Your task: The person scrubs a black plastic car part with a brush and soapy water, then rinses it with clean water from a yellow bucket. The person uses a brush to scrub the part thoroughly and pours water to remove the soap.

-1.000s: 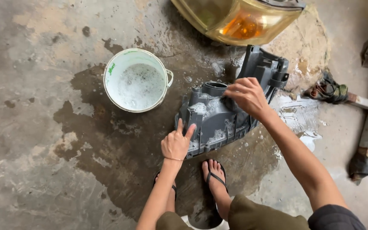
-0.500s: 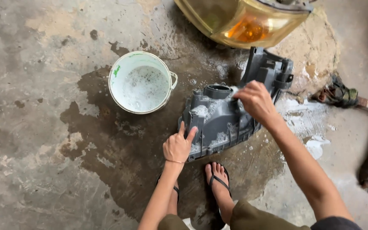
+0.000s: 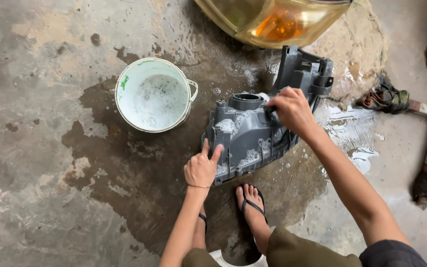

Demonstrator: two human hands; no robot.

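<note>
shifted slightly, right hand [image 3: 292, 110] grips something (hidden) on the sudsy grey plastic housing [image 3: 253, 136]; left hand [image 3: 201, 168] splayed, bracing.

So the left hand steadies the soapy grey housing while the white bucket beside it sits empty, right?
Not quite. The head view shows the bucket holds foamy, soapy water, not nothing. The rest stands: the left hand rests on the soapy grey housing, with the bucket beside it.

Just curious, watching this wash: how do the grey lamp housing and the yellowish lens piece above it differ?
The grey housing is opaque plastic, flecked with suds; the lens piece is clear yellowish with an orange patch. Both hands, left hand and right hand, rest on the housing; the lens piece lies untouched. Both sit on wet concrete.
</note>
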